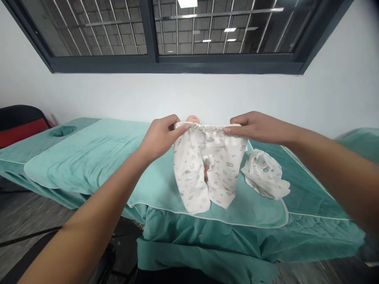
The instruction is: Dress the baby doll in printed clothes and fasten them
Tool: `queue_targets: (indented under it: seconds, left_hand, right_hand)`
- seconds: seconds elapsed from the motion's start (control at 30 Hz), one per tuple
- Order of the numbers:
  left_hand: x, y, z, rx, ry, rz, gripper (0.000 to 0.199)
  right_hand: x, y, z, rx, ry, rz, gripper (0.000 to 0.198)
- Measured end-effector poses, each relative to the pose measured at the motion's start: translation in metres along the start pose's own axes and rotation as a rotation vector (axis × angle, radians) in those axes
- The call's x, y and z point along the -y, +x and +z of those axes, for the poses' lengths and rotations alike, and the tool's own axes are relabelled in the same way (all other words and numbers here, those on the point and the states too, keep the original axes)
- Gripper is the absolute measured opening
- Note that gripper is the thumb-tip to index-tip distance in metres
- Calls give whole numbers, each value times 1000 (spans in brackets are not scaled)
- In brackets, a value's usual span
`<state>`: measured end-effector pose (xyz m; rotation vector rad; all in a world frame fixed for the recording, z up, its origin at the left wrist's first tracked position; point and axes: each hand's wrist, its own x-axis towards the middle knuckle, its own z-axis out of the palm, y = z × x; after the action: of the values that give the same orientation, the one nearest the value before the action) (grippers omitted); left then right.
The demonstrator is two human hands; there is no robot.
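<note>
White pants (patterned), hanging, spread; waistband uppermost

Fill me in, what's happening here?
A person is holding up a small pair of printed white pants, with the left hand and right hand each pinching one side of the waistband. The pants hang spread open over a green-covered bed. Behind them, mostly hidden, is what looks like a doll, its head just showing above the waistband. A crumpled, printed white cloth lies on the bed to the right of the pants.
</note>
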<state>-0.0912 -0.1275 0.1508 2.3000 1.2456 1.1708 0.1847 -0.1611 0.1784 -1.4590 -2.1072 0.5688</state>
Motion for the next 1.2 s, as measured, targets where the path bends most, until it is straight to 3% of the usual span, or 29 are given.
queue_targets:
  seconds: [0.17,0.3,0.4,0.5,0.57,0.67,0.73,0.8,0.87,0.9,1.0,1.07,1.13,1.2]
  left_hand:
    - [-12,10,27,-121,-354,-58,27]
    - [-23,11,39,-101,-628,20,26]
    - [-16,1,49,-80,-777,31,33]
    - [4,-21,74,-75,-730,-45,50]
    - [21,-43,98,-36,-618,-171,60]
    - [42,-75,131,129,-532,-285,44]
    - [51,-89,141,73,-470,-216,32]
    - [55,-93,139,-99,-391,-121,23]
    - [57,-88,129,-261,-352,-69,21]
    - [57,-83,122,-309,-357,-75,25]
    - [65,-69,103,-348,-376,-221,26]
    - [79,-62,97,-353,-324,-355,20]
    - [100,-55,100,-342,-228,-461,18]
    - [122,-48,108,-241,-123,-565,22]
  right_hand:
    - [15,18,39,-230,297,-31,52]
    - [27,33,68,-272,482,-113,45]
    - [26,41,86,-350,531,-100,38]
    - [17,49,98,-437,611,-78,30]
    - [8,56,101,-492,705,-64,25]
    - [-12,69,100,-582,823,-3,20]
    - [-30,77,105,-633,864,68,23]
    - [-48,80,121,-629,886,155,30]
    - [-59,74,145,-491,893,246,30]
    - [-62,68,159,-350,889,277,25]
    - [-57,47,189,181,795,399,17]
    - [-49,37,193,519,706,319,22]
    - [-45,37,184,634,660,252,27]
    - [-47,47,170,503,663,244,24]
